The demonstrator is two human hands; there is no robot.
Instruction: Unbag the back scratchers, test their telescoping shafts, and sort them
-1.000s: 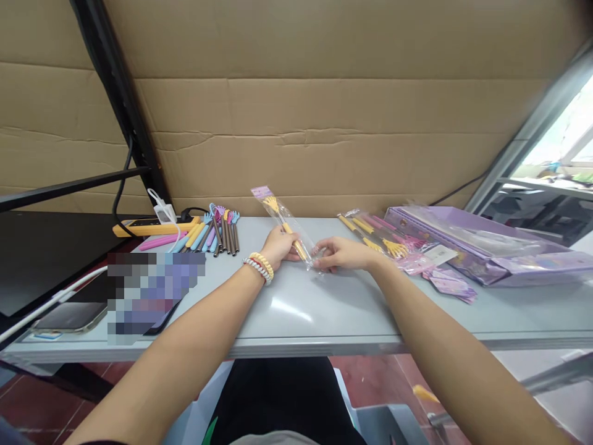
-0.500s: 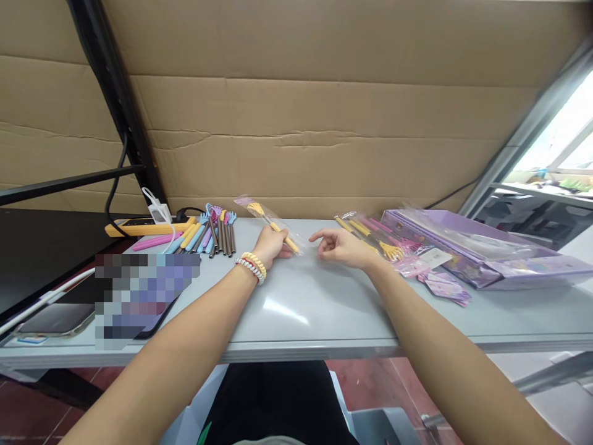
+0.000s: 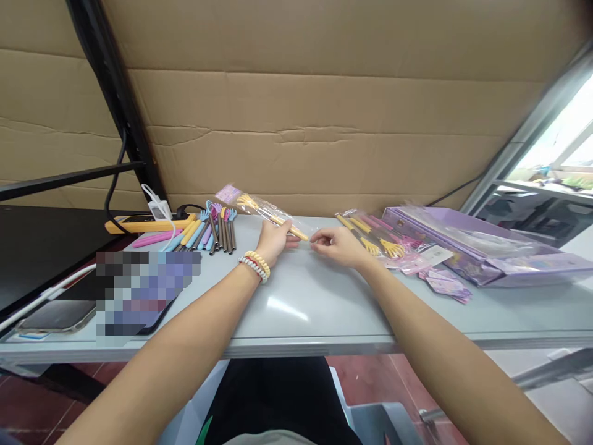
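Over the table [image 3: 324,303], the left hand [image 3: 274,242] pinches a bagged yellow scratcher [image 3: 276,219]; the right hand [image 3: 340,244] bunches its fingertips at the handle end, grip unclear. Finished-looking bagged scratchers [image 3: 362,231] lie right; loose scratchers [image 3: 225,235], left, look unbagged.

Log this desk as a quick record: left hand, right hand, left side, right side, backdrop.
Left hand: holding yellow hand-shaped scratcher in clear bag
Right hand: fingers bent near the bag's handle end; contact unclear
Left side: loose scratchers, several colours; yellow-orange power strip; phone
Right side: bagged yellow and pink scratchers; pinkish-purple cards; purple box
Backdrop: creased brown cardboard
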